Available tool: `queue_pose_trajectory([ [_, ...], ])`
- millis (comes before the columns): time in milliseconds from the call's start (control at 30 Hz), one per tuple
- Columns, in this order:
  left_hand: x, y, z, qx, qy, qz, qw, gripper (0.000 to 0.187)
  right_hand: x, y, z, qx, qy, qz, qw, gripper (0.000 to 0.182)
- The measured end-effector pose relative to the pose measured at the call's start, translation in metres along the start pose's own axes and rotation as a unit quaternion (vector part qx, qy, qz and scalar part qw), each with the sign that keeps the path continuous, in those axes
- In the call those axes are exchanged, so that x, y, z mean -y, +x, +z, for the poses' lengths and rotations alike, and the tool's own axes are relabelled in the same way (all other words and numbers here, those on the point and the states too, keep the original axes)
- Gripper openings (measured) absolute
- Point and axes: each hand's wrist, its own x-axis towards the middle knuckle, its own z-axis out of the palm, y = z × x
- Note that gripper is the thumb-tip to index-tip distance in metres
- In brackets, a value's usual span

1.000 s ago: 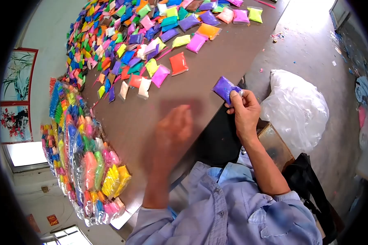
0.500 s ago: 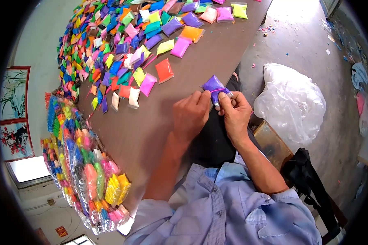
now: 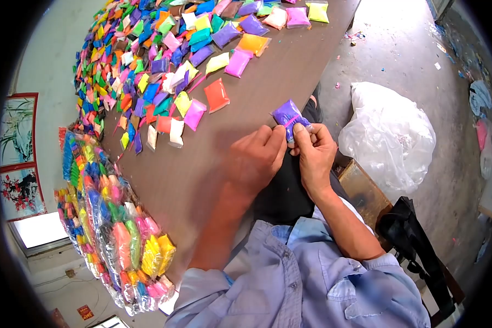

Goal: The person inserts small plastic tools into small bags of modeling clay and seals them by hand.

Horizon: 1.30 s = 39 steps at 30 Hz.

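Observation:
Above my lap, beside the table edge, my right hand (image 3: 315,156) pinches a small purple packet (image 3: 287,113) between thumb and fingers. A thin pink strip (image 3: 291,121) lies across the packet. My left hand (image 3: 257,156) is just left of the packet, its fingers bent and pressed together; whether anything small is between them is hidden. Many colourful packets (image 3: 153,60) are heaped on the brown table (image 3: 202,164), the nearest to my hands being red (image 3: 217,95) and pink (image 3: 194,114).
Clear bags of colourful packets (image 3: 115,229) stand at the table's left edge. On the floor to the right lie a large white plastic bag (image 3: 388,136) and scattered scraps. A wooden box (image 3: 363,188) and a black strap (image 3: 415,240) are beside my right arm.
My left hand has moved slightly down and left, away from the packet. The pink strip now lies flatter across the packet, which stays in my right hand. The view has shifted slightly.

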Motion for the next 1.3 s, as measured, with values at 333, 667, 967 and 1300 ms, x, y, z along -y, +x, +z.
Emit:
queue_pose_trajectory([
  [333, 0.005, 0.002, 0.000, 0.002, -0.023, -0.023, 0.999, 0.020, 0.016, 0.005, 0.006, 0.008, -0.059, 0.022, 0.998, 0.019],
  [667, 0.004, 0.007, -0.005, 0.012, -0.002, -0.022, 1.000, 0.017, 0.006, 0.004, 0.007, 0.023, -0.066, -0.004, 0.998, 0.018],
  [967, -0.001, 0.008, -0.010, 0.006, -0.018, -0.039, 0.999, 0.016, -0.001, -0.001, 0.007, 0.020, -0.065, -0.031, 0.997, 0.018],
  [1300, 0.001, 0.012, -0.015, 0.044, 0.016, -0.032, 0.998, 0.019, -0.007, 0.001, 0.006, 0.022, -0.078, -0.050, 0.995, 0.018],
])
